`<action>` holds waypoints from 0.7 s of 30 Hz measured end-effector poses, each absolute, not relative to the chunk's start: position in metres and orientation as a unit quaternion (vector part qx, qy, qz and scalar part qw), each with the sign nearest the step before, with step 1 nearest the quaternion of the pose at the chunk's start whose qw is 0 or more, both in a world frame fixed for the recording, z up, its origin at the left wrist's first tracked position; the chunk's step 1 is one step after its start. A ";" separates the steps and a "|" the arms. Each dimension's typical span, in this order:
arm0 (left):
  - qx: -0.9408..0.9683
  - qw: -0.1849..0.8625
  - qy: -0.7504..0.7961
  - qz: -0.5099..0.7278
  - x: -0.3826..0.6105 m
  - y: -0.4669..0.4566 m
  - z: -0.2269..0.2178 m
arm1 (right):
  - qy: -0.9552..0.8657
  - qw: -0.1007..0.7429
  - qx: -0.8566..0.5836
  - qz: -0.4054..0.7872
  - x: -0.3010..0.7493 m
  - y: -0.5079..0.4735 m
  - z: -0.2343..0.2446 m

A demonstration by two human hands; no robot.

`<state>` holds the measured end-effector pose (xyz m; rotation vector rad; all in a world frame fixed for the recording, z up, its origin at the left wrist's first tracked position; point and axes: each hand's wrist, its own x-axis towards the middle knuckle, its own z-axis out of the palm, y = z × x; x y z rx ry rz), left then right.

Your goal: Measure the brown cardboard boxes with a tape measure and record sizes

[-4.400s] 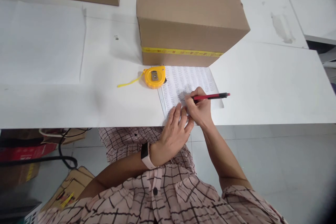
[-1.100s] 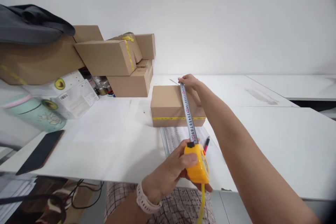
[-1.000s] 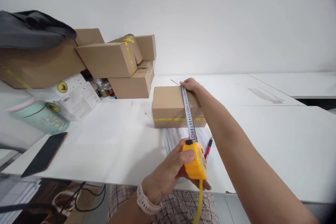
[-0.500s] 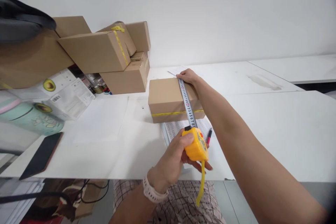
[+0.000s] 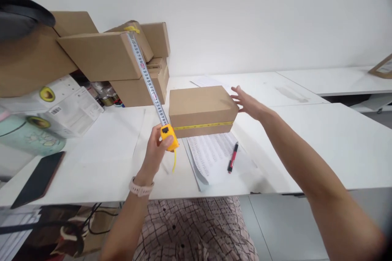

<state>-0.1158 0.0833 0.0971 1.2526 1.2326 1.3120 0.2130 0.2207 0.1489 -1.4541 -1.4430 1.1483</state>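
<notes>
Head view: left hand (image 5: pixel 156 147) grips yellow tape measure (image 5: pixel 169 137); right hand (image 5: pixel 248 104), fingers spread, touches cardboard box (image 5: pixel 200 110).

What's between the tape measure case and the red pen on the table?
Head view: the printed sheet lies between the tape measure case, held in the left hand, and the red pen.

wall (image 5: pixel 245 16): plain white, bare
tables (image 5: pixel 321 138): white tops, several pushed together
floor (image 5: pixel 281 220): pale grey tiles
light: even, soft shadows
</notes>
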 end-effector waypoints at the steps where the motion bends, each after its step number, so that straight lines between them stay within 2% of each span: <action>1: 0.507 0.473 0.497 0.522 -0.118 0.091 0.096 | -0.581 0.378 -0.550 0.466 0.215 0.212 0.146; 3: 0.506 0.496 0.482 0.514 -0.121 0.105 0.099 | -0.614 0.363 -0.526 0.464 0.217 0.200 0.149; 6: 0.513 0.489 0.467 0.529 -0.126 0.123 0.116 | -0.644 0.349 -0.556 0.393 0.214 0.198 0.170; 10: 0.528 0.474 0.455 0.538 -0.133 0.144 0.147 | -0.699 0.291 -0.615 0.222 0.198 0.221 0.197; 13: 0.544 0.455 0.450 0.543 -0.133 0.149 0.161 | -0.729 0.228 -0.639 0.086 0.181 0.246 0.201; 15: 0.558 0.436 0.444 0.550 -0.126 0.141 0.163 | -0.745 0.224 -0.627 0.030 0.171 0.262 0.199; 17: 0.571 0.449 0.426 0.539 -0.112 0.126 0.157 | -0.757 0.234 -0.610 0.007 0.163 0.275 0.197; 21: 0.572 0.568 0.387 0.447 -0.073 0.094 0.123 | -0.740 0.269 -0.615 0.034 0.153 0.295 0.194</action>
